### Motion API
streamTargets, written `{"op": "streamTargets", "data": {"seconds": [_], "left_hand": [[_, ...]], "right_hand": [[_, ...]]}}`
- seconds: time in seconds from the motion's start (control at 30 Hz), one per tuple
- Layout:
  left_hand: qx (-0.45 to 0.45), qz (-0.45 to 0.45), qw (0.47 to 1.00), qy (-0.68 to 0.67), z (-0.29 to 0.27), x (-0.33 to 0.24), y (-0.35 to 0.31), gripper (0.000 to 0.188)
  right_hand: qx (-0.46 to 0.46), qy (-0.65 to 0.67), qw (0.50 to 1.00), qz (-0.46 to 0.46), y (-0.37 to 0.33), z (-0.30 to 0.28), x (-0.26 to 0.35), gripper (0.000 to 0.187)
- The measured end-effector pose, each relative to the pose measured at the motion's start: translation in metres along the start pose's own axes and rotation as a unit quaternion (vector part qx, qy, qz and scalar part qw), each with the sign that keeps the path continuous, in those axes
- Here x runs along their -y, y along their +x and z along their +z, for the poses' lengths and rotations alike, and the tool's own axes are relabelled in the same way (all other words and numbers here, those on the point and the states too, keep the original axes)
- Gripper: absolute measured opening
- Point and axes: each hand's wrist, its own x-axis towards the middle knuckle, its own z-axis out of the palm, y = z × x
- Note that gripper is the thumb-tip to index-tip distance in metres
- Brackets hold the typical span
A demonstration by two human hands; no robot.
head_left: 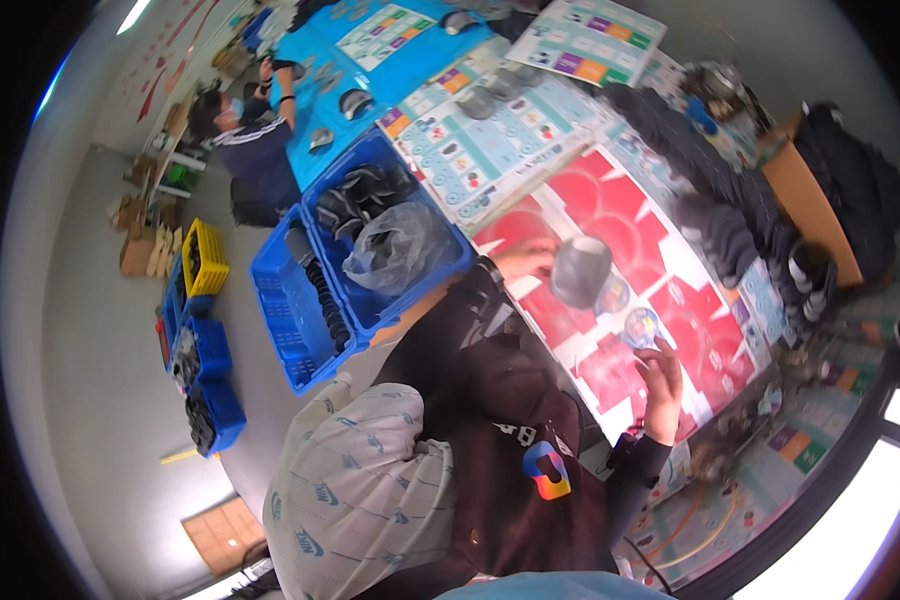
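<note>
The left hand has its fingers at the left edge of a grey cup-shaped piece; whether they grip it cannot be told. The right hand pinches the lower edge of a round multicoloured disc. Both items are over the red-and-white surface. A second disc is just beside the cup-shaped piece, at its lower right. A blue crate to the left contains dark pieces and a clear plastic bag.
</note>
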Motion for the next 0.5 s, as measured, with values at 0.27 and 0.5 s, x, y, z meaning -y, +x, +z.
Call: {"op": "streamTargets", "data": {"seconds": [0.27,0.5], "left_hand": [[-0.269,0.129,0.926,-0.231,-0.204,-0.034,-0.028,0.016],[-0.294,0.158,0.87,-0.362,-0.319,-0.04,-0.018,0.05]], "right_hand": [[0.571,0.439,0.689,-0.084,0.097,0.208,0.177,0.08],[0.596,0.554,0.582,0.002,0.155,0.336,0.258,0.012]]}}
